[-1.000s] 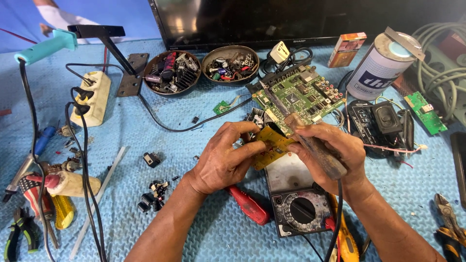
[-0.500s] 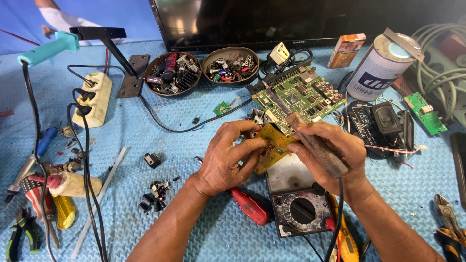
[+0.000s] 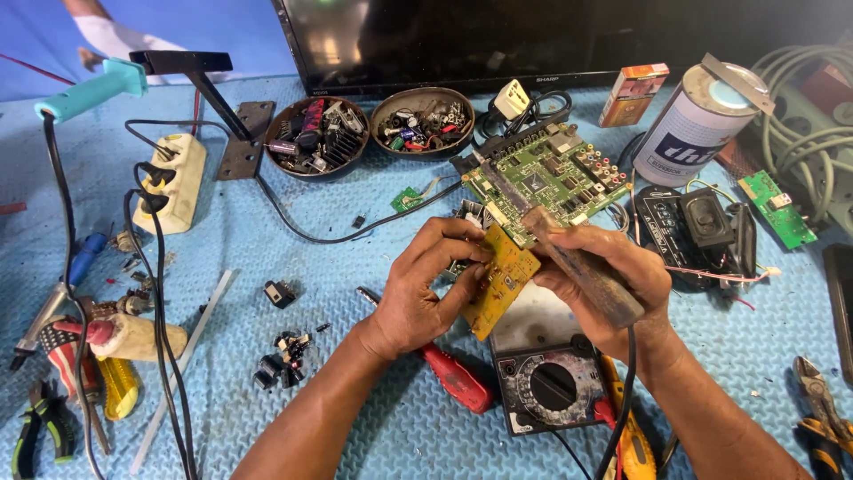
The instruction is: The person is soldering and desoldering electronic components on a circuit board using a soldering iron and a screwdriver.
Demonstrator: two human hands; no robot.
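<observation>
Both forearms enter from the near edge and converge toward the centre of the scene. The left hand (image 3: 425, 289) lies palm down, wrist slightly flexed, fingers curled rightward; thumb and fingertips are pinched closed on a small yellow circuit board (image 3: 499, 280). The right hand (image 3: 613, 284) sits to the right, just beside the left, knuckles up, fingers wrapped in a closed fist around the handle of a soldering iron (image 3: 569, 258). The right forearm runs off toward the near right corner; the left forearm toward the near centre. Both arms are bare.
</observation>
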